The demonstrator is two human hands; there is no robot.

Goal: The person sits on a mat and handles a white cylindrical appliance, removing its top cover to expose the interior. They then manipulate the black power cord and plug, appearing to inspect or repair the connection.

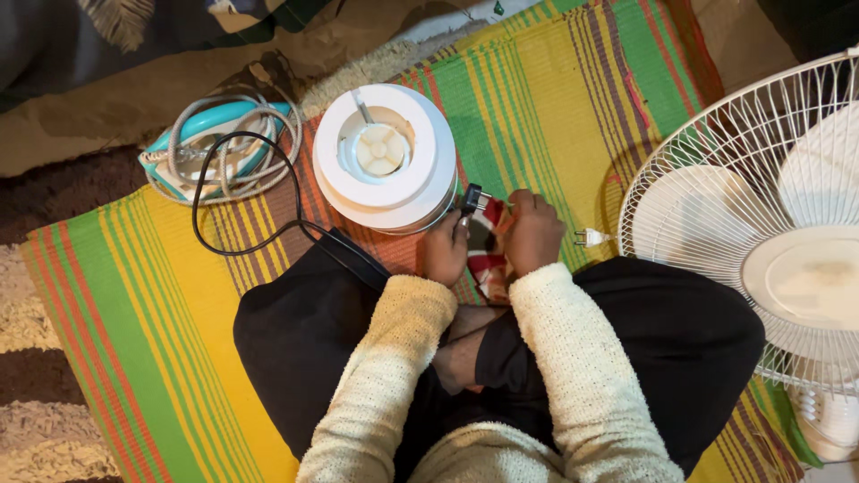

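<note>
Cream knitted sleeves and black-clad crossed legs fill the near middle, person sitting on a striped mat point(134, 331) in green, yellow and orange.

Biggest thing around is the white pedestal fan point(761, 233) lying on the right, grille facing up; its right and near edges run out of frame. Its small white plug point(591, 237) lies loose on the mat, just beside the right hand.

Next, the round white appliance base point(386, 156) stands far of the hands, coupling facing up, nothing mounted on it. Its black cord point(242, 233) loops left and back under the knee, so part is hidden.

Far left, a teal-and-white iron point(219, 143) with its pale cord wound around it, untouched.

Left hand point(446, 252) is curled, fingertips at the black plug point(472, 198) touching the base's side; looks like it's pinching it, but I can't tell for sure. Right hand point(531, 231) is closed in a loose fist over a red patterned cloth point(488, 259); what's inside, can't tell.

Judging by this, nothing's plugged in; both plugs are free.
</note>
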